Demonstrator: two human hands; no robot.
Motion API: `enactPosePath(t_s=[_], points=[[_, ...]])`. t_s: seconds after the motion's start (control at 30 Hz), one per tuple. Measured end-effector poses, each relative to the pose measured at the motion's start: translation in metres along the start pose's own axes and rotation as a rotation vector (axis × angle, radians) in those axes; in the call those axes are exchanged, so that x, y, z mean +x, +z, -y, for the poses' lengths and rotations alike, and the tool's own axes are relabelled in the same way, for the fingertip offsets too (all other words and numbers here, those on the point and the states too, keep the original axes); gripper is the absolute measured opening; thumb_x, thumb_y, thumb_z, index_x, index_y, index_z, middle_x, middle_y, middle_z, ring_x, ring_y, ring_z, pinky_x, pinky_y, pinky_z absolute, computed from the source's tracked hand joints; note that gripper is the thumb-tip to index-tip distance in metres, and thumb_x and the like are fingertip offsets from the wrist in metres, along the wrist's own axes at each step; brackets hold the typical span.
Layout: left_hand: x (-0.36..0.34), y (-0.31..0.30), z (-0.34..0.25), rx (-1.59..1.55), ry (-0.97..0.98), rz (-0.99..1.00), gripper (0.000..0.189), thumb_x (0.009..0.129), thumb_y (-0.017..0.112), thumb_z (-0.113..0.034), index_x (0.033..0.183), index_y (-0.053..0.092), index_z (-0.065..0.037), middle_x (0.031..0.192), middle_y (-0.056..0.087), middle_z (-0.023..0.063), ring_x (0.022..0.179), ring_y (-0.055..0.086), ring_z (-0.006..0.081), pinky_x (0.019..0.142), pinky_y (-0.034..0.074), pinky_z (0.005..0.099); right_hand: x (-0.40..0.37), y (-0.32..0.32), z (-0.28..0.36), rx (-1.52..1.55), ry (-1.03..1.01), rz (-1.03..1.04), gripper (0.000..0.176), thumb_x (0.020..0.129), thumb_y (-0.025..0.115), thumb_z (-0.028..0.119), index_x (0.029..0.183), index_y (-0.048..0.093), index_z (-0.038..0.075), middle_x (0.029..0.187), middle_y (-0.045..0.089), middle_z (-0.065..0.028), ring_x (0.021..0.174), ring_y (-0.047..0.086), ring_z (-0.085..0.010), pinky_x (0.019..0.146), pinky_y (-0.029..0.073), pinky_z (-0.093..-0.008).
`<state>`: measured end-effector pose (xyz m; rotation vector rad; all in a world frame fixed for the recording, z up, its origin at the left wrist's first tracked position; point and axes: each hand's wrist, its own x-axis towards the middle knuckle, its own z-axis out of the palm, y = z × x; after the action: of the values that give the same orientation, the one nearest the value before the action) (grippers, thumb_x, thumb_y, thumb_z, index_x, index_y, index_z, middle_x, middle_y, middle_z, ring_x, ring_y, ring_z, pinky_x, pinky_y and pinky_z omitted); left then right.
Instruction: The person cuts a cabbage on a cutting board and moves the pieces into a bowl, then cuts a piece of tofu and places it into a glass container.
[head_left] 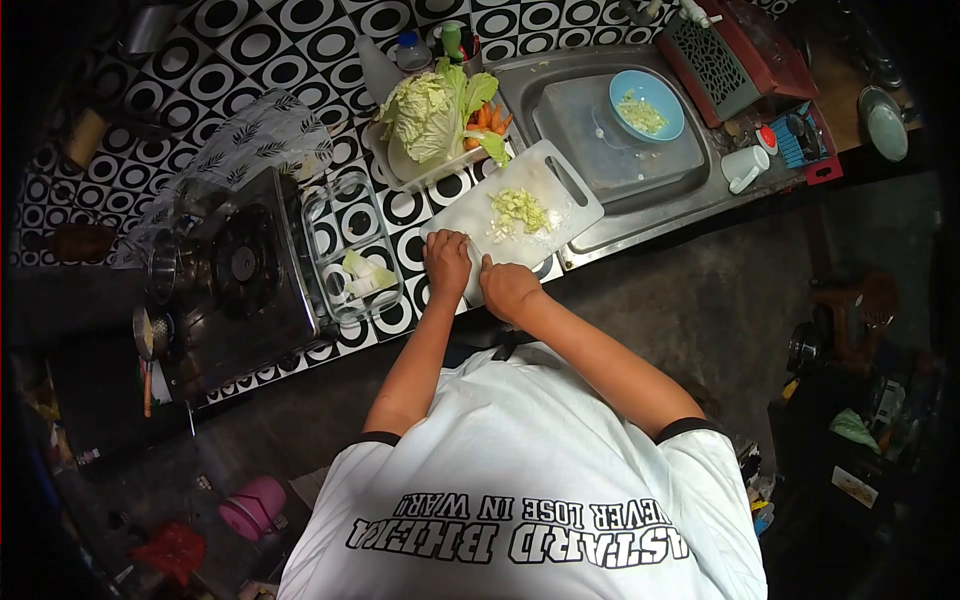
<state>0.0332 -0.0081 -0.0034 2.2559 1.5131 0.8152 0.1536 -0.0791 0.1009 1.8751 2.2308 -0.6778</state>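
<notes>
A white cutting board (487, 205) lies at the counter edge, with chopped pale-green cabbage (522, 211) heaped on it. My left hand (447, 262) rests at the board's near left side with its fingers curled down; whatever lies beneath them is hidden. Close beside it, my right hand (511, 293) is closed over the near edge of the board, around what looks like a knife, mostly hidden by the fingers. Behind the board a pale plastic tub (398, 180) holds a large leafy cabbage (425, 118) and several carrots (490, 120).
Left of the board stands a glass dish (392, 240) with cabbage pieces (366, 275), beside a black stove (240, 265). At the right is a steel sink (690, 185); a blue bowl (675, 118) of chopped cabbage stands over it. A white mug (741, 166) stands further right.
</notes>
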Motion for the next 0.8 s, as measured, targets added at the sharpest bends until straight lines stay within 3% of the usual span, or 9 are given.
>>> enactPosePath(t_s=[0.8], points=[[0.001, -0.003, 0.0, -0.019, -0.013, 0.028, 0.008, 0.077, 0.066, -0.007, 0.084, 0.069, -0.009, 0.088, 0.061, 0.0043, 0.094, 0.055, 0.0267, 0.081, 0.042, 0.0409, 0.01, -0.029, 0.006, 0.042, -0.041, 0.049, 0.029, 0.088, 0.047, 0.012, 0.103, 0.06, -0.008, 0.086, 0.069, -0.0233, 0.08, 0.071, -0.0335, 0.07, 0.056, -0.0376]])
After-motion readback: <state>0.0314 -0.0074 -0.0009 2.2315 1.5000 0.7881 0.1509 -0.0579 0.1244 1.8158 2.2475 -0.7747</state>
